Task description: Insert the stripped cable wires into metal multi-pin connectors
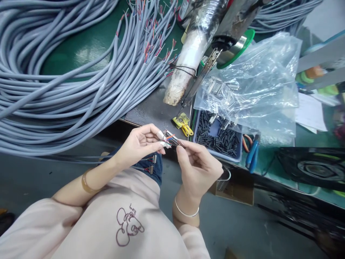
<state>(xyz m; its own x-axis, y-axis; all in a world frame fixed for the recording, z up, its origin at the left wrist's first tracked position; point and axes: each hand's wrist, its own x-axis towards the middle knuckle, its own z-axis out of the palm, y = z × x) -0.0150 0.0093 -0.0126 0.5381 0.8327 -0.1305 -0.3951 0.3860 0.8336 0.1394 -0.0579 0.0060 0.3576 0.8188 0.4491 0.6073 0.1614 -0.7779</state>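
In front of my body, my left hand [144, 142] pinches a small metal connector [170, 137] with rows of pins. Red, orange and blue wire ends lie across it. White wrapping covers the tips of my left thumb and a finger. My right hand [198, 163] grips the connector's other end between thumb and index finger. Past the hands, a thin metal tool [199, 79] points down over the bench. A yellow cutter-like piece [186, 127] lies by the bench edge. Two finished-looking connectors [151, 169] on thin grey cables rest at my lap.
Grey cables [81, 90] with stripped ends pile on the left. A white wrapped tube [182, 68] and a green-rimmed spool [249, 39] stand ahead. A blue tray [239, 153] holds black sleeves, partly under a clear plastic bag [272, 90] with connectors. Pliers [253, 153] lie right.
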